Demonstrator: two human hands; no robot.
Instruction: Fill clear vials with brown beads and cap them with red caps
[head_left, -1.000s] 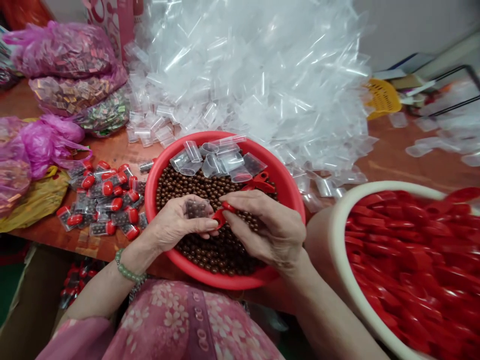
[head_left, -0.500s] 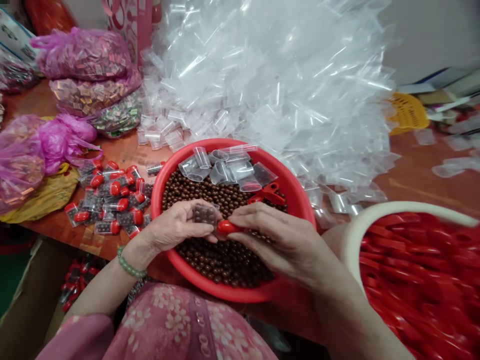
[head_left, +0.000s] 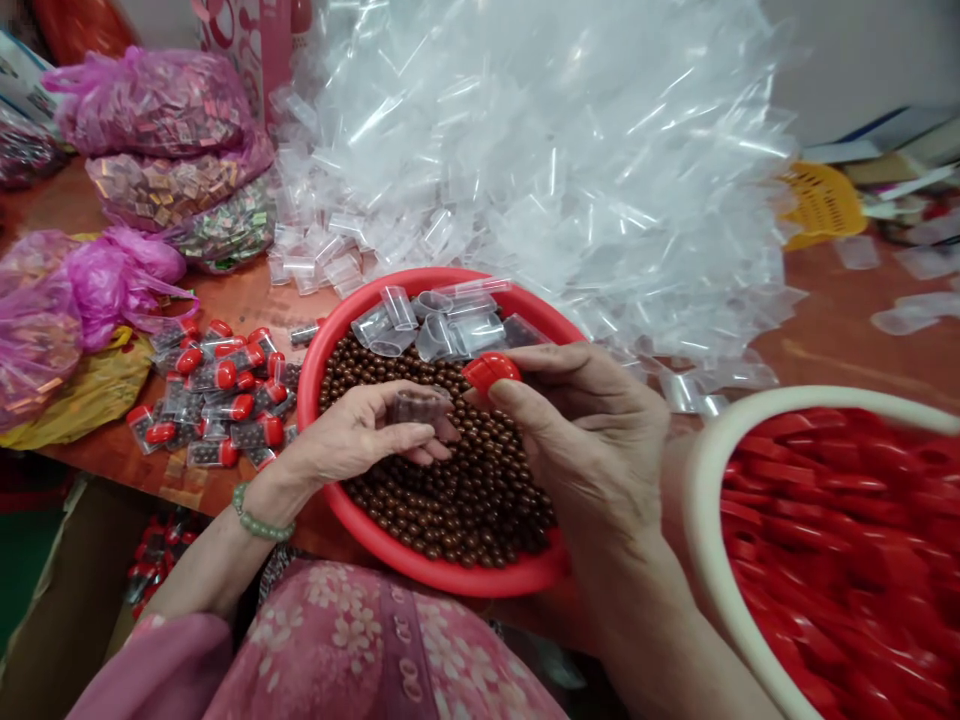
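Over a red basin (head_left: 442, 578) of small brown balls (head_left: 465, 500), my left hand (head_left: 349, 440) is closed around a short clear plastic tube (head_left: 420, 406). The tube looks see-through, with no balls plainly visible inside. To its right, my right hand (head_left: 600, 450) pinches a glossy red plastic cap (head_left: 491, 372) between thumb and fingers. Cap and tube are apart. Several loose clear tubes (head_left: 397, 310) lie on the balls at the far side of the basin. My right hand hides the basin's right part.
A big heap of clear tubes (head_left: 525, 180) rises behind the basin. Filled tubes with red caps (head_left: 217, 385) lie on the table at left, near tied pink bags (head_left: 157, 105). A cream tub (head_left: 705, 500) of red plastic parts (head_left: 832, 540) stands at right. A yellow basket (head_left: 821, 205) sits farther back.
The red cap and the tube were close together before, and balls showed in the tube. Now my right hand is higher with a red cap, and the tube in my left looks clear.
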